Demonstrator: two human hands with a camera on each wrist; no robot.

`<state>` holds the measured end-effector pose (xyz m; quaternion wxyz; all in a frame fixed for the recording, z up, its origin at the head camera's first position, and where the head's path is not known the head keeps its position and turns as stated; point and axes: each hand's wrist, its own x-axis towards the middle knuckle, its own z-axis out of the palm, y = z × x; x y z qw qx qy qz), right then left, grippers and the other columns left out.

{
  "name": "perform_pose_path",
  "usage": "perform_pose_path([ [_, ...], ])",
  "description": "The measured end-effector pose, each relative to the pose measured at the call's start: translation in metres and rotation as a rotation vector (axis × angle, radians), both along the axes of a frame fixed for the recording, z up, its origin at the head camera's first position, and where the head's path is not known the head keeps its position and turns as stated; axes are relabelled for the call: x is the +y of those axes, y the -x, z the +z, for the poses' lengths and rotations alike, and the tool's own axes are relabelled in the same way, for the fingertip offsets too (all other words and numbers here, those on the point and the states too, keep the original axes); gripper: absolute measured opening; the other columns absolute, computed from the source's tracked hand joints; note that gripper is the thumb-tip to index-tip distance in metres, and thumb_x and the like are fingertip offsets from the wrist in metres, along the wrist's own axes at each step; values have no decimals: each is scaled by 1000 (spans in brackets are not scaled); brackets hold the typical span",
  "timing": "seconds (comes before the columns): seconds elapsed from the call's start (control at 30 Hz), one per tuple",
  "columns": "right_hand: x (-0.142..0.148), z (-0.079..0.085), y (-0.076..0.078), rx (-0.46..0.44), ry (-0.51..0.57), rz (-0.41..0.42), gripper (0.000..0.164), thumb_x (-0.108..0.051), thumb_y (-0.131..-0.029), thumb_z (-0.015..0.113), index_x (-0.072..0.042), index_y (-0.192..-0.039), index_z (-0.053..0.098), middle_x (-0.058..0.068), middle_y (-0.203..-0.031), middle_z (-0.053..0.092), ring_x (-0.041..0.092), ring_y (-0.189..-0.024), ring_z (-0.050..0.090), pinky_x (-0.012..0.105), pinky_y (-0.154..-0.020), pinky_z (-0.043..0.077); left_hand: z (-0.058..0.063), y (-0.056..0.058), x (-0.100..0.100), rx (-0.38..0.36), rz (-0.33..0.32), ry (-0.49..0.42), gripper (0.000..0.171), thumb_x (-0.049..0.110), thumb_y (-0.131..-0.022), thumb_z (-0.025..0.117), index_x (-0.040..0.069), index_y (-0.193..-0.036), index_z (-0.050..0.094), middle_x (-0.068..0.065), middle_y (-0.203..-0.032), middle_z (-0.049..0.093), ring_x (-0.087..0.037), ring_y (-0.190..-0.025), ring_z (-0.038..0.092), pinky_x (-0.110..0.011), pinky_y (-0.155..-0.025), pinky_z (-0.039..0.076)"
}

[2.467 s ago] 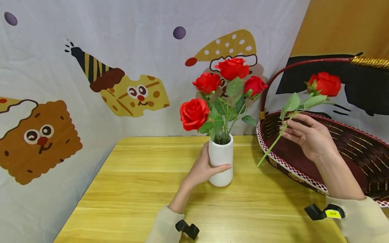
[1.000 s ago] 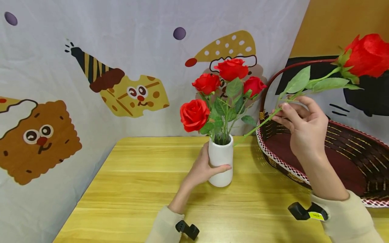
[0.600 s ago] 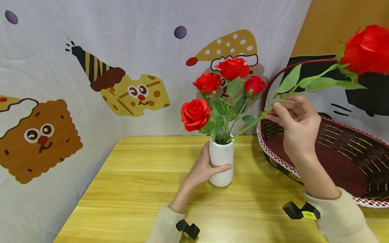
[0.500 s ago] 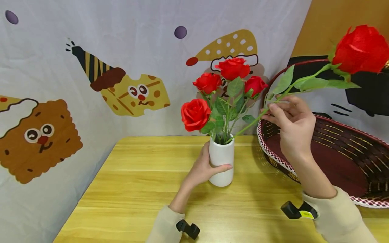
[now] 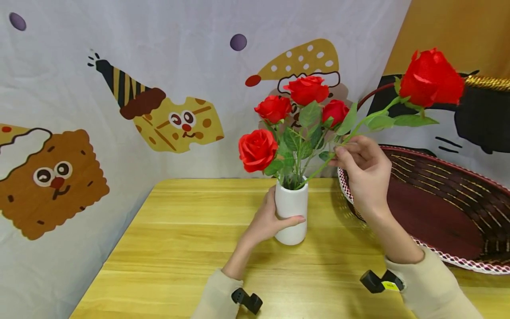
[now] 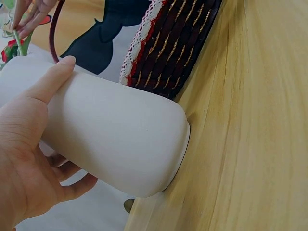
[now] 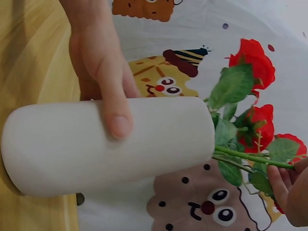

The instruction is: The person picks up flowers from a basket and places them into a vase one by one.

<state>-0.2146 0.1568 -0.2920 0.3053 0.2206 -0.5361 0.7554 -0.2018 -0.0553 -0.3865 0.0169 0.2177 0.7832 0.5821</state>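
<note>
A white vase [image 5: 291, 212] stands upright on the wooden table, and several red roses [image 5: 307, 90] with green leaves fan out of its mouth. My left hand [image 5: 266, 225] grips the vase from its left side, thumb across the front; in the left wrist view the fingers curl behind the vase [image 6: 115, 130]. Between thumb and fingers my right hand [image 5: 368, 173] pinches the stem of another rose [image 5: 430, 79], whose bloom leans out to the upper right. The lower end of that stem [image 7: 250, 158] enters the vase mouth, as the right wrist view shows, and its tip is hidden inside.
A dark woven basket [image 5: 438, 208] with white-and-red trim and an arched handle [image 5: 488, 83] stands on the right, partly behind my right forearm. Behind the table [image 5: 191, 248] hangs a cloth [image 5: 191, 53] printed with cartoon food.
My right hand has carried the rose leftward from over the basket to the vase, and the stem's lower end has gone into the mouth. My left hand has stayed around the vase.
</note>
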Motion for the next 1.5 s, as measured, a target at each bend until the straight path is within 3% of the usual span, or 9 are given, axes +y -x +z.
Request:
perform_pose_path([
  [0.37, -9, -14, 1, -64, -76, -55, 18, 10, -90, 69, 8, -108, 64, 11, -87, 70, 18, -73, 70, 32, -68, 59, -1, 2, 1, 18, 7, 8, 95, 18, -86, 82, 6, -157, 21, -13, -142, 42, -25, -119, 53, -45, -99, 46],
  [0.57, -12, -19, 0, -115, -106, -89, 20, 11, -91, 68, 15, -108, 60, 8, -86, 71, 19, -71, 70, 30, -69, 59, 0, 1, 1, 21, 9, 5, 94, 17, -85, 82, 5, -157, 21, -13, -141, 43, -25, -119, 54, -46, -99, 46],
  [0.77, -12, -23, -1, -147, -160, -135, 15, 9, -90, 69, 12, -103, 61, 7, -84, 72, 19, -72, 71, 30, -72, 59, -1, 2, 1, 25, 8, 3, 94, 17, -86, 82, 4, -156, 22, -13, -141, 44, -25, -118, 54, -45, -98, 46],
  [1.0, -12, -25, -2, -191, -245, -215, 14, 6, -91, 70, 10, -102, 62, 1, -84, 71, 10, -78, 70, 22, -74, 56, -4, 3, 1, 17, 3, -1, 95, 17, -85, 82, 5, -157, 21, -13, -141, 43, -25, -118, 54, -45, -98, 46],
  [1.1, -14, -25, -2, -202, -285, -242, 15, 5, -91, 71, 10, -102, 62, -4, -83, 70, 9, -77, 69, 19, -72, 54, -12, 9, 1, 21, 5, -5, 96, 17, -85, 83, 8, -158, 20, -12, -142, 42, -25, -119, 53, -46, -98, 46],
  [1.27, -16, -29, -3, -238, -348, -262, 16, -3, -91, 73, 6, -101, 65, -5, -83, 69, 10, -79, 68, 20, -71, 51, -37, 23, 2, 51, 13, 1, 99, 27, -84, 84, 20, -159, 20, -5, -142, 42, -21, -118, 54, -44, -97, 47],
  [1.5, -15, -35, -1, -241, -389, -265, 15, -8, -93, 73, 3, -100, 66, 6, -90, 73, 12, -83, 68, 21, -75, 51, -42, 27, 3, 60, 29, 19, 100, 37, -83, 85, 22, -158, 20, -3, -141, 43, -18, -118, 54, -43, -97, 47],
])
